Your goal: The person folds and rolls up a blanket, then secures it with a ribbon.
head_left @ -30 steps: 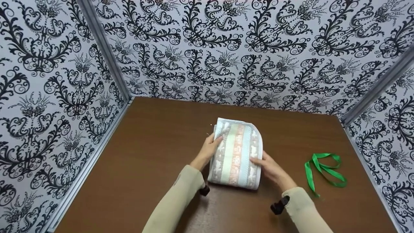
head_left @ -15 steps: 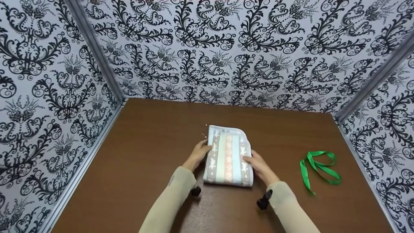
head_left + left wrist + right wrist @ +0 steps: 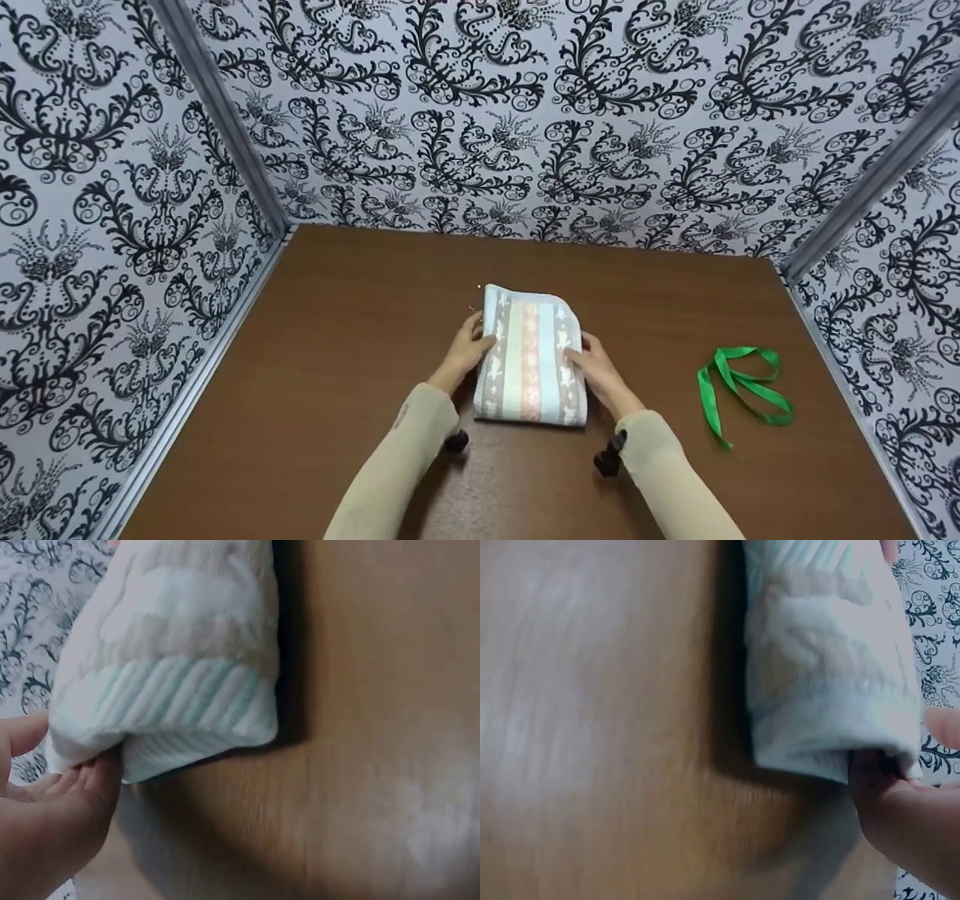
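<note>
A folded cloth [image 3: 530, 360], which looks like a small towel with pastel stripes and pale figures, lies at the middle of the table. My left hand [image 3: 466, 348] grips its left edge, thumb on top and fingers tucked under the layer, as the left wrist view shows with the cloth [image 3: 180, 637] close up. On the opposite edge my right hand [image 3: 598, 365] holds the cloth the same way. In the right wrist view the fingers of that hand go into the fold of the cloth [image 3: 832, 667] and are partly hidden.
A loose green ribbon [image 3: 742, 382] lies in loops on the right of the brown table [image 3: 360, 315]. Walls with a black-and-white scroll pattern [image 3: 495, 127] enclose the back and both sides. Grey metal posts [image 3: 217, 112] stand at the corners.
The towel and both hands appear further left in the head view than a second ago, partly because the view itself shifted. Both hands keep their hold, and the top layer lies flatter.
</note>
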The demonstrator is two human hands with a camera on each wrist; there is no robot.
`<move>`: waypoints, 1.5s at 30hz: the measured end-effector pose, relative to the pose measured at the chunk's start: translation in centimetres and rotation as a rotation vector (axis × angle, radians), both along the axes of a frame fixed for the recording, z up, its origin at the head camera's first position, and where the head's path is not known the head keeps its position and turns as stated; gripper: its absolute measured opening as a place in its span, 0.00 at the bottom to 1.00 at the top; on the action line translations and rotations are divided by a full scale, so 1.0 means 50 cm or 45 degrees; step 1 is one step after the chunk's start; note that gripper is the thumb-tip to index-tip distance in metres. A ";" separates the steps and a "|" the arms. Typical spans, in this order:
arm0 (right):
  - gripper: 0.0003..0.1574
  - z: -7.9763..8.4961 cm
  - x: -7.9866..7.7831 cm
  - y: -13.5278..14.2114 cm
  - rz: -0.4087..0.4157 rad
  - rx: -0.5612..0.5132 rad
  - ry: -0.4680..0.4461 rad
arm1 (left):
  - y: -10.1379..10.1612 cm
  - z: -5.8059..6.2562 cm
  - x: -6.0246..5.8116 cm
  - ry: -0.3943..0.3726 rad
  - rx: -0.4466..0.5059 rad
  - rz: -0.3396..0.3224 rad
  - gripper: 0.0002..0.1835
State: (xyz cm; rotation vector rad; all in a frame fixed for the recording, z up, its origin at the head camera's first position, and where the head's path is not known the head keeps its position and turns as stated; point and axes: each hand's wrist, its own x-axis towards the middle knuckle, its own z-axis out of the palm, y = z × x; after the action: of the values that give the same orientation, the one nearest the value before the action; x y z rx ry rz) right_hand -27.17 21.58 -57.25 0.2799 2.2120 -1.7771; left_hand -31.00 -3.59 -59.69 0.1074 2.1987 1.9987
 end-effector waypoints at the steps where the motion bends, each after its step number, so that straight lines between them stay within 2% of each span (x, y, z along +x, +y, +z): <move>1: 0.45 0.001 0.006 0.003 0.021 -0.002 -0.012 | -0.002 0.001 0.008 -0.012 -0.001 -0.006 0.36; 2: 0.46 0.001 0.013 0.007 0.042 -0.014 -0.022 | -0.001 0.029 0.029 -0.067 -0.026 -0.004 0.36; 6: 0.48 0.005 0.044 0.020 0.137 -0.072 -0.051 | -0.012 0.049 0.073 -0.080 -0.072 -0.068 0.36; 9: 0.46 0.003 0.061 0.024 0.193 -0.101 -0.063 | -0.018 0.056 0.099 -0.074 -0.160 -0.093 0.37; 13: 0.39 -0.006 0.072 0.019 0.155 -0.012 0.060 | -0.021 0.049 0.114 -0.003 -0.314 -0.058 0.35; 15: 0.36 -0.012 0.076 0.015 0.114 0.053 0.121 | -0.023 0.041 0.118 0.023 -0.361 -0.033 0.33; 18: 0.33 -0.016 0.081 0.014 0.080 0.094 0.129 | -0.024 0.033 0.124 0.000 -0.355 0.003 0.29; 22: 0.29 -0.018 0.086 0.020 0.114 0.105 0.092 | -0.023 0.034 0.128 -0.050 -0.362 0.023 0.26; 25: 0.26 -0.015 0.084 0.022 0.143 0.092 0.125 | -0.017 0.040 0.123 -0.041 -0.356 0.031 0.28; 29: 0.24 -0.008 0.078 0.014 0.101 0.069 0.222 | -0.003 0.042 0.112 0.094 -0.359 0.031 0.33; 33: 0.24 -0.016 0.073 0.005 0.038 0.090 0.300 | 0.006 0.031 0.101 0.273 -0.400 0.036 0.29; 35: 0.25 -0.023 0.071 0.004 0.031 0.116 0.319 | 0.006 0.021 0.097 0.329 -0.407 0.027 0.27; 40: 0.28 -0.028 0.077 0.001 0.003 0.270 0.358 | 0.000 0.002 0.097 0.359 -0.436 -0.046 0.31; 43: 0.34 -0.021 0.085 -0.002 0.011 0.435 0.500 | 0.004 0.007 0.102 0.336 -0.457 -0.066 0.37; 45: 0.37 -0.013 0.092 -0.007 0.068 0.603 0.643 | 0.014 0.020 0.110 0.325 -0.560 -0.056 0.39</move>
State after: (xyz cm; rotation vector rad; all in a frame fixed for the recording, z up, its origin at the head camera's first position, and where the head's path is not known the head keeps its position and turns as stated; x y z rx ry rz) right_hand -22.55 21.25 -57.90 -0.1568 2.9518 -1.3797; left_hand -25.52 -2.88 -58.67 0.3661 2.7101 1.5028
